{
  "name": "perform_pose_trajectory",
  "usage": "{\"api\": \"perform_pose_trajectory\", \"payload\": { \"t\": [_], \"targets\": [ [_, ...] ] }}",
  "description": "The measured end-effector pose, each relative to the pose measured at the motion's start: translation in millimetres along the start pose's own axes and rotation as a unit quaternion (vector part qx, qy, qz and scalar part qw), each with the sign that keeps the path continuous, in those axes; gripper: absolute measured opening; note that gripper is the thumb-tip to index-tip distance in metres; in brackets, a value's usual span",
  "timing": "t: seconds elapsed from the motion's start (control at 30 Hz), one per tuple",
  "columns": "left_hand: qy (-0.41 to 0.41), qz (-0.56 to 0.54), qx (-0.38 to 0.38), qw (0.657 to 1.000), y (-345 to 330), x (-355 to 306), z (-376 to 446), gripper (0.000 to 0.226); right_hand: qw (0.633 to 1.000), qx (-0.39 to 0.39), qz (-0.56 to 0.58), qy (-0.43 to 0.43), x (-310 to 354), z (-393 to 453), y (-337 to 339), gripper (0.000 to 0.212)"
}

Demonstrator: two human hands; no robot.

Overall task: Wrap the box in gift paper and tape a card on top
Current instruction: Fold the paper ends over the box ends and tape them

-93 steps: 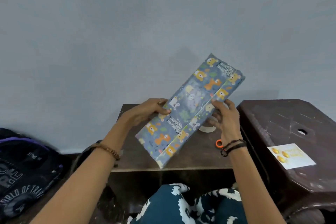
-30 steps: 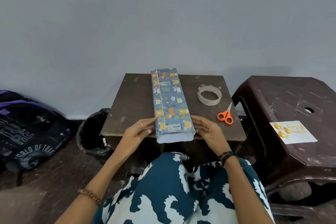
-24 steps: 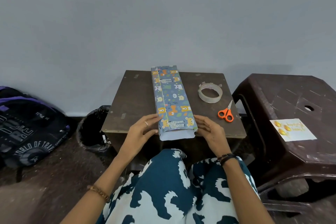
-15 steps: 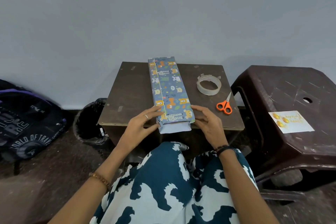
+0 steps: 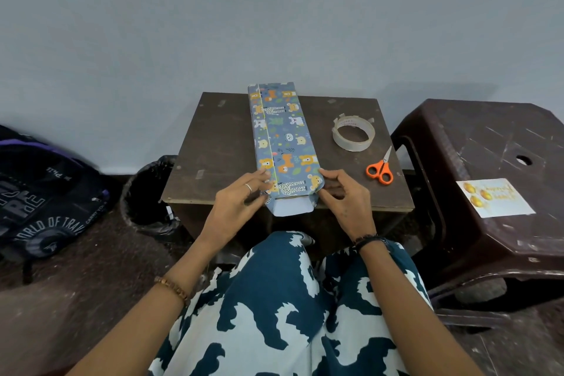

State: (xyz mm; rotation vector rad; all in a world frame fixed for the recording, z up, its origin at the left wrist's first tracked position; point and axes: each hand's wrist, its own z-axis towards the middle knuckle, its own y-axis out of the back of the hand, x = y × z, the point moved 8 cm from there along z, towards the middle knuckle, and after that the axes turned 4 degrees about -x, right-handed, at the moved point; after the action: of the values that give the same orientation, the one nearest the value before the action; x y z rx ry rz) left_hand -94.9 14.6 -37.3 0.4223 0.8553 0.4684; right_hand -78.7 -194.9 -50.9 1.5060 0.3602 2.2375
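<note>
The long box wrapped in blue animal-print gift paper [image 5: 282, 137] lies lengthwise on the small brown table [image 5: 219, 146], its far end towards the wall. At the near end, a white flap of paper [image 5: 291, 207] sticks out past the table edge, its sides tucked inwards. My left hand [image 5: 241, 201] pinches the paper at the near left corner. My right hand [image 5: 341, 198] pinches the fold at the near right corner. The card [image 5: 494, 197], white with gold ornaments, lies on the dark plastic stool [image 5: 488, 143] to the right.
A roll of clear tape [image 5: 353, 132] and orange-handled scissors [image 5: 380, 169] lie on the table's right side. A black bin [image 5: 146, 192] stands left of the table, with a dark backpack [image 5: 39, 201] on the floor beyond it. My lap fills the foreground.
The box, earlier held up in both hands, now lies on the table. In the last second my fingers closed in on its near corners and the side flaps folded inwards.
</note>
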Motion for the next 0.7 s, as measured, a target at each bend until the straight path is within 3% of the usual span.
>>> {"api": "perform_pose_trajectory", "payload": {
  "t": [0.27, 0.4, 0.5, 0.63, 0.7],
  "targets": [
    [0.008, -0.016, -0.027, 0.999, 1.9, -0.7, -1.7, 0.006, 1.0, 0.008, 0.005, -0.004, 6.3, 0.4, -0.4, 0.026],
    [0.041, -0.02, -0.025, 0.999, 3.5, 3.4, 1.6, 0.032, 0.999, 0.026, 0.035, -0.016, 4.9, -1.0, 0.1, 0.02],
    [0.064, -0.015, -0.023, 0.998, 3.6, 5.3, 3.6, 0.036, 0.997, 0.046, 0.05, -0.032, 4.5, -3.9, -1.3, 0.021],
    [0.069, -0.015, -0.026, 0.997, 2.9, 4.3, 3.1, 0.038, 0.997, 0.035, -0.056, -0.049, 6.8, -10.1, -6.7, 0.042],
    [0.079, -0.02, -0.025, 0.996, 1.9, 5.6, 2.5, 0.037, 0.994, -0.006, -0.107, -0.036, 11.1, -10.8, -7.3, 0.037]
  ]
}}
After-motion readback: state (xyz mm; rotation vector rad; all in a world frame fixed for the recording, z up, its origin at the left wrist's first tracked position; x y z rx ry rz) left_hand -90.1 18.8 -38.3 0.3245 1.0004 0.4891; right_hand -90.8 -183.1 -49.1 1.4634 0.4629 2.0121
